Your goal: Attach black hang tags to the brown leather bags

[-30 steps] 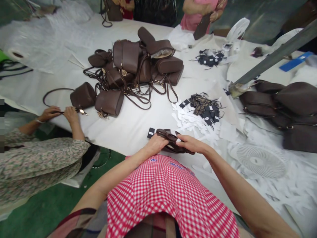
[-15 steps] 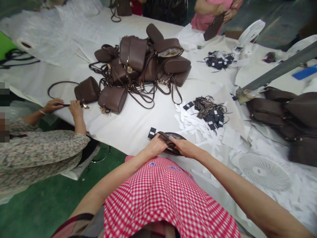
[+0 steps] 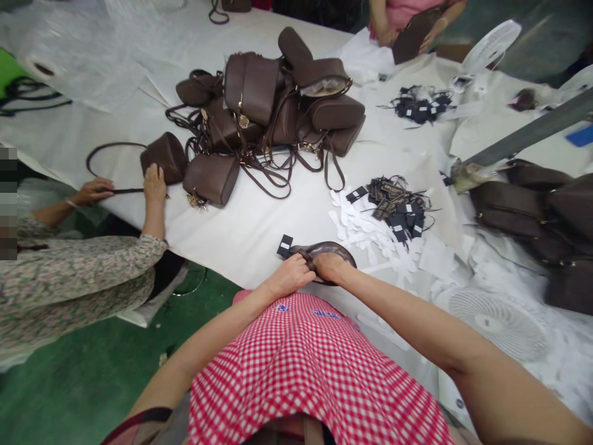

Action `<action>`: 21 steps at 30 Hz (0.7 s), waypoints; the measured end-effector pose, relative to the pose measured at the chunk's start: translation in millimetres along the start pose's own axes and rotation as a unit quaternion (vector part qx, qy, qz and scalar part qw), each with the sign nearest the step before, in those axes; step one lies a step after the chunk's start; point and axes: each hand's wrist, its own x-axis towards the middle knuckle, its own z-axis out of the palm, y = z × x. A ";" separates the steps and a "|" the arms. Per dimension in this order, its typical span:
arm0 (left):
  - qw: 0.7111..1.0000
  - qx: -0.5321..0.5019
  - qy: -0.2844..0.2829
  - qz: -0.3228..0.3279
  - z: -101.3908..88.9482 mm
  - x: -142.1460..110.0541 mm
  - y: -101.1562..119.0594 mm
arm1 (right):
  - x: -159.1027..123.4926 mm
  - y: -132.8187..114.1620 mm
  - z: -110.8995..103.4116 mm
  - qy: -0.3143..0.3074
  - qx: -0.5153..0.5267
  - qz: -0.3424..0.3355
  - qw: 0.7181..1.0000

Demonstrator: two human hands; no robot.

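At the table's near edge, a small brown handbag (image 3: 345, 252) faces me with its mouth open. My left hand (image 3: 291, 275) is closed on the bag's near left side, by its strap or rim. My right hand (image 3: 330, 267) reaches into the mouth, and its fingers are hidden inside or behind the rim. A black hang tag (image 3: 285, 245) with a white label lies at the bag's left end. Right of the bag are a heap of black tags (image 3: 393, 204) and white paper strips (image 3: 361, 219).
Brown handbags (image 3: 252, 89) with tangled straps are piled mid-table. On the left, a co-worker's hand (image 3: 155, 182) touches another bag. Across the table, a person in pink handles a brown piece (image 3: 414, 37). A white fan (image 3: 500, 321) and a grey pole (image 3: 532, 130) stand at right.
My right hand has moved deeper into the bag's mouth, which looks wider. My left hand stays near the same spot. The co-worker's hand at left has shifted up onto the bag.
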 end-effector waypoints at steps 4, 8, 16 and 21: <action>1.000 0.004 0.018 -0.014 -0.5 -5.5 -1.6 | -4.4 -2.6 -1.2 -0.002 -0.008 -0.017 1.000; 0.999 -0.012 0.045 -0.015 -1.5 -8.2 -2.9 | -7.9 1.4 2.3 0.006 -0.014 -0.042 0.999; 0.998 -0.022 0.039 -0.036 -6.9 -11.6 -5.0 | 13.9 7.4 2.8 -0.020 0.022 -0.087 0.996; 0.998 -0.016 0.032 -0.057 -9.7 -14.5 -6.9 | 34.6 9.8 -1.6 -0.059 0.042 -0.076 0.994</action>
